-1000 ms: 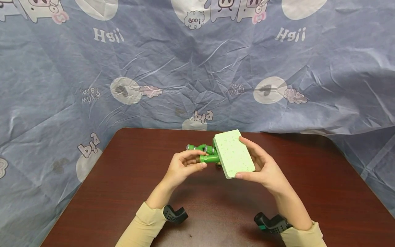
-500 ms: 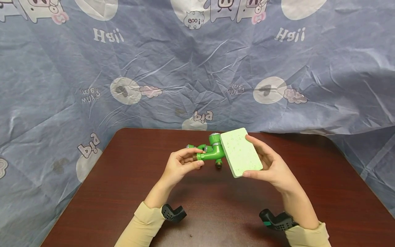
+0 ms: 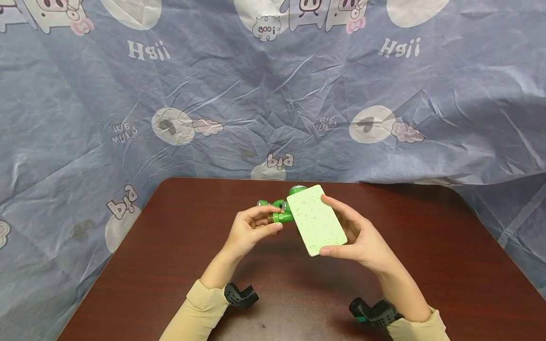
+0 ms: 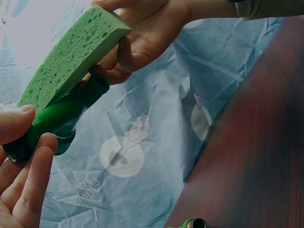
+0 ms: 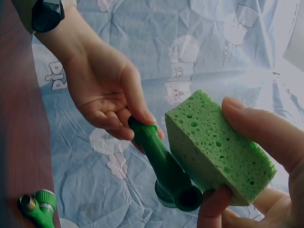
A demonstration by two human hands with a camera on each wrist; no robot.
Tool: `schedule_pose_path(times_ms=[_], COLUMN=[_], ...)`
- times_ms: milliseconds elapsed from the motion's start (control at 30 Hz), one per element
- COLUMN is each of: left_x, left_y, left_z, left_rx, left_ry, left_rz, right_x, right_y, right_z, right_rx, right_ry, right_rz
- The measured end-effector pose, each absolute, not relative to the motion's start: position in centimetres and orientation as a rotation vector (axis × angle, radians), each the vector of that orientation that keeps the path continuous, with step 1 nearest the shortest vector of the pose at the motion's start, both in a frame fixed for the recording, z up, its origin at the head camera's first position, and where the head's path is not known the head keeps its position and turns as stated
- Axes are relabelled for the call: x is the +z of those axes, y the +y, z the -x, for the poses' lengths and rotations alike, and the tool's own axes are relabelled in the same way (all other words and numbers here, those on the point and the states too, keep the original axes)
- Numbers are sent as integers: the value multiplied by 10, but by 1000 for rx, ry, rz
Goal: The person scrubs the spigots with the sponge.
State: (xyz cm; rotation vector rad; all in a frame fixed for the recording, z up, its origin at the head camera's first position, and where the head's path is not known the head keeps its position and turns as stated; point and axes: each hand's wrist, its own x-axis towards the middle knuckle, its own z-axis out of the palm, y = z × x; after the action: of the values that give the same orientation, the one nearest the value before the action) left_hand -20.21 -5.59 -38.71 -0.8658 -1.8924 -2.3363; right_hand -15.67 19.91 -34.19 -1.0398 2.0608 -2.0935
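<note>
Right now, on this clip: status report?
Left hand pinches green fitting. Right hand grips sponge. Head view: sponge hides part of that fitting. Second fitting lies behind.

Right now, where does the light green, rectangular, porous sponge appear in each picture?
Head: sponge right of centre, below mid-height, in the right hand.
Left wrist: sponge at upper left, slanting.
Right wrist: sponge right of centre.
Shared landmark: the darker green tubular pipe fitting, which the left hand holds, appears in all three.
</note>
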Motion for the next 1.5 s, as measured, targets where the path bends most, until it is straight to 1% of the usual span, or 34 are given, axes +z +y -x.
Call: schedule_pose_path(times_ms=[167, 367, 933, 1500], left_x=[-388, -388, -385, -384], left_y=[-56, -56, -60, -57], left_z=[202, 203, 204, 202], left_rx=[-2335, -2342, -2338, -2358], left_ry=[-1886, -1895, -1847, -1839], left_rz=[858, 844, 854, 829], right_x=[-343, -343, -343, -345], right_y=[194, 193, 213, 210], right_z=[155, 155, 164, 166], right_rx=[-2125, -2148, -2245, -2228], right_ry=[2034, 2050, 2005, 1946], right_rz=[1100, 1110, 987, 995])
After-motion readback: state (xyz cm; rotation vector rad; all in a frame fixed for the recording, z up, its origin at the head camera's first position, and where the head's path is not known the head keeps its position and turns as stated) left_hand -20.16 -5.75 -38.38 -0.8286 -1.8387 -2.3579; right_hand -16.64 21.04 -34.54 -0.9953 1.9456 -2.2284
